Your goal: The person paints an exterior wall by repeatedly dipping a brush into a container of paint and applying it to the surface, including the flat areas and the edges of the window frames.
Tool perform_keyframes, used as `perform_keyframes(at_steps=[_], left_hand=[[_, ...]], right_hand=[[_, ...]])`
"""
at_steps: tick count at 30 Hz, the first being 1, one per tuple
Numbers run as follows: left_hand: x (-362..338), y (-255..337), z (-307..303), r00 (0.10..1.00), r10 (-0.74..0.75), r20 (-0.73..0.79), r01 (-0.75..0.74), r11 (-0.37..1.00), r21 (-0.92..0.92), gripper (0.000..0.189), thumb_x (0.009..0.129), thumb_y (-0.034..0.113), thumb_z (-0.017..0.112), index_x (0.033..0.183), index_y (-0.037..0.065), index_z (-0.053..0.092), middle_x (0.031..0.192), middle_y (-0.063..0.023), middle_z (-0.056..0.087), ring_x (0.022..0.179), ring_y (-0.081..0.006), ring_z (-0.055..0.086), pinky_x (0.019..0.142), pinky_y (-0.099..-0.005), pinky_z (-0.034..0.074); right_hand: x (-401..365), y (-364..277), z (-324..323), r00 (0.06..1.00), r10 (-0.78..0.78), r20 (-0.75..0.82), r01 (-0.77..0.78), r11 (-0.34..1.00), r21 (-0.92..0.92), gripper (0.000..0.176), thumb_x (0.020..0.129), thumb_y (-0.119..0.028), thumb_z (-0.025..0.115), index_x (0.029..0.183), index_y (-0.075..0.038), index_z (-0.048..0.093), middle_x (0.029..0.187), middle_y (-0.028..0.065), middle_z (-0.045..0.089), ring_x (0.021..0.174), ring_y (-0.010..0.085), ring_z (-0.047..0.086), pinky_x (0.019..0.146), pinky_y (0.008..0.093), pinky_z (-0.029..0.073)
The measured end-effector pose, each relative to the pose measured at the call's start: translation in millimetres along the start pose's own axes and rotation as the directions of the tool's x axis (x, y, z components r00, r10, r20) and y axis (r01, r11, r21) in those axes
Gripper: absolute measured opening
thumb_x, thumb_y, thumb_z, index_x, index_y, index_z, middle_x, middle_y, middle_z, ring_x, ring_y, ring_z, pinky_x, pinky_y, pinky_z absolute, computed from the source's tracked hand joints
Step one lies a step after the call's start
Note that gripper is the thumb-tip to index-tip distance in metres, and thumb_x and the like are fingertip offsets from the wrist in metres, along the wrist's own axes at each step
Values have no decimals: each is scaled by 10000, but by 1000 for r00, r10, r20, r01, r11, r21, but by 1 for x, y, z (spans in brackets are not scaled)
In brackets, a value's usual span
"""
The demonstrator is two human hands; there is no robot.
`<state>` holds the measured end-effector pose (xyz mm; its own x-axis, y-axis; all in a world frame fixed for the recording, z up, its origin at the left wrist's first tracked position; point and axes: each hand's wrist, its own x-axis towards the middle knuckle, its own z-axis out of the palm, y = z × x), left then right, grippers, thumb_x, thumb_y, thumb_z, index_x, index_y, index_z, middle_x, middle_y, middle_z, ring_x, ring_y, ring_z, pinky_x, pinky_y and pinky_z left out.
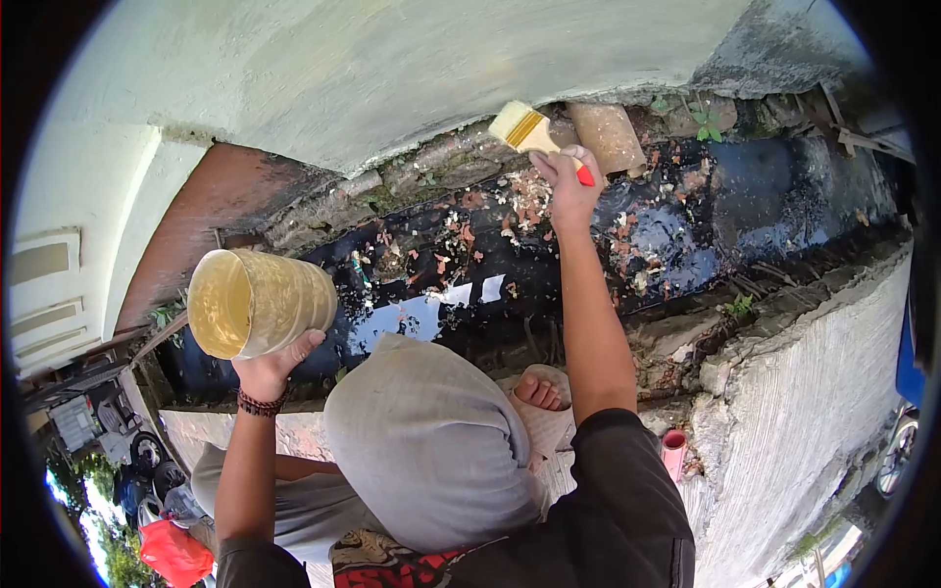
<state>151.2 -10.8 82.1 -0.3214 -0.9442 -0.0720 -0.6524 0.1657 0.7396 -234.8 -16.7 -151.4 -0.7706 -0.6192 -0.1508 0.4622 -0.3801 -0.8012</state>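
Observation:
My right hand (571, 186) is closed round the handle of a wide paintbrush (529, 128), which has pale bristles, a gold band and a red handle end. The bristles are close to the lower part of a pale green wall (412, 78). In my left hand (276, 369), a cloudy yellowish plastic tub (284, 304) is gripped from below near its base and tilted, its mouth facing left. Yellowish residue coats the inside of the tub. A beaded bracelet (261, 403) circles my left wrist.
Below the wall runs a ditch of dark water (510, 279) with floating scraps. A clay-coloured pipe (608, 137) juts from the wall's foot. My bare foot (542, 390) rests at the ditch edge, near a pink pipe end (673, 446). A red bag (176, 552) lies lower left.

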Motion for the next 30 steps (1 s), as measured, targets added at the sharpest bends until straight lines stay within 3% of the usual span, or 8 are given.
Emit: perform_keyframes(at_steps=[6,8,12,15,20,24,28,30], left_hand=[[-7,-4,-5,998,-67,10,67,996,66,722,652,192,913,1250,-8,562,1216,-124,643,1105,-232,618,990,-384,478],[-7,-2,-1,999,-53,-10,54,998,36,722,650,191,914,1250,-6,563,1218,-123,643,1106,-231,617,991,-385,478],[-3,2,10,998,-48,-36,46,997,-60,741,646,197,917,1261,-3,556,1219,-123,643,1109,-233,616,995,-383,474],[-5,-2,10,998,-66,-17,66,997,-29,760,647,209,913,1272,-14,541,1233,-129,630,1118,-241,607,999,-387,467],[-12,-7,-5,996,-83,-39,84,996,38,759,649,227,909,1263,-27,543,1229,-130,629,1114,-247,605,994,-389,466],[-8,-10,-12,997,-44,-69,45,999,12,736,624,206,929,1237,-1,575,1193,-112,656,1093,-228,623,977,-372,483],[0,-7,-18,998,-6,-58,6,1000,0,726,622,217,930,1222,-3,585,1186,-109,660,1079,-224,629,969,-369,489],[1,0,-26,998,15,-62,-12,999,43,720,627,213,926,1223,-6,586,1190,-114,657,1084,-226,627,972,-372,487]], right_hand=[[12,-22,28,905,-316,-286,342,938,47,77,886,51,529,913,-14,497,999,119,595,940,242,655,864,333,572],[5,-5,33,883,-466,58,415,715,-563,89,849,-1,624,903,-20,555,877,124,607,856,244,666,767,353,540],[-70,7,60,673,-215,708,565,767,-304,124,799,38,637,891,-31,589,904,141,600,811,273,636,737,316,508],[-66,13,48,545,-180,819,702,632,-328,145,796,-2,656,911,-61,588,982,128,599,802,336,650,694,399,539],[12,-22,4,615,-598,514,759,274,-590,108,851,0,620,957,-6,605,990,199,613,857,359,631,733,410,518],[2,-2,11,712,-689,132,492,357,-794,70,861,13,596,919,9,557,931,181,584,843,341,582,752,413,488],[-75,51,65,744,-294,600,637,581,-506,92,851,-23,633,907,-24,560,936,156,566,799,319,626,722,394,518],[-96,52,63,443,-130,887,741,610,-281,138,814,8,657,925,-26,582,1010,149,586,873,330,648,725,391,535]])
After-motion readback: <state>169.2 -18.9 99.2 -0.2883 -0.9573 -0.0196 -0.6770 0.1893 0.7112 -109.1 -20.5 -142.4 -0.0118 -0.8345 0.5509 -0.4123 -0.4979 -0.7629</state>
